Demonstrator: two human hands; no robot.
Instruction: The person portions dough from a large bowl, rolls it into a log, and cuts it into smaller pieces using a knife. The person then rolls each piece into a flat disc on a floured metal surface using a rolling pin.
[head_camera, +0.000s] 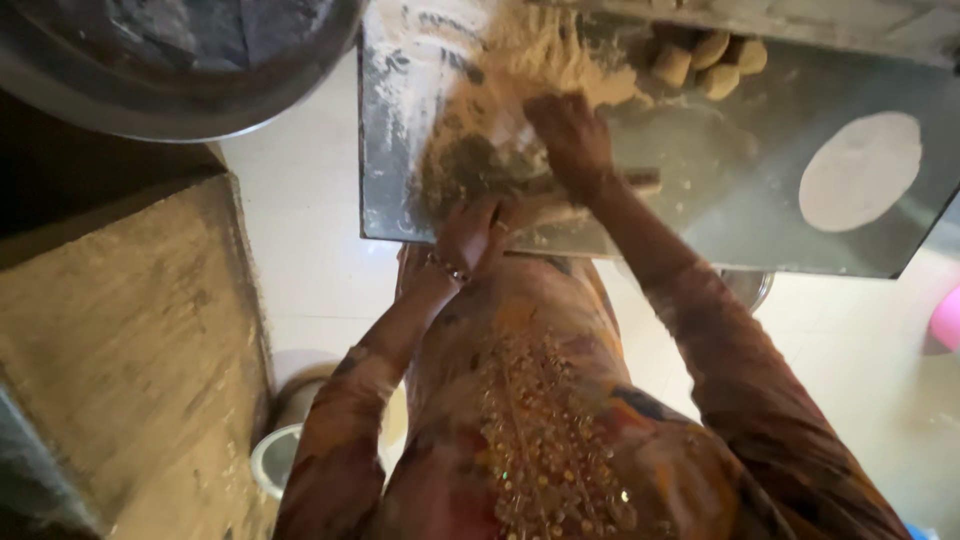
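My right hand (568, 135) lies flat, fingers together, on the flour (520, 60). My left hand (470, 235) curls over the tray (400, 130) edge; I cannot tell its grip.

Table (760, 215): sheet metal, dull grey, smeared and dusted with powdery tan flour (520, 60). Dough balls (710, 55): matt, soft-looking. Rolled disc (860, 170): pale, smooth, floury. Large basin (170, 90): brushed metal, faintly glossy. Slab (130, 340): rough, scuffed, matt brown. Sleeves (740, 380): printed cloth, shiny beadwork between them.
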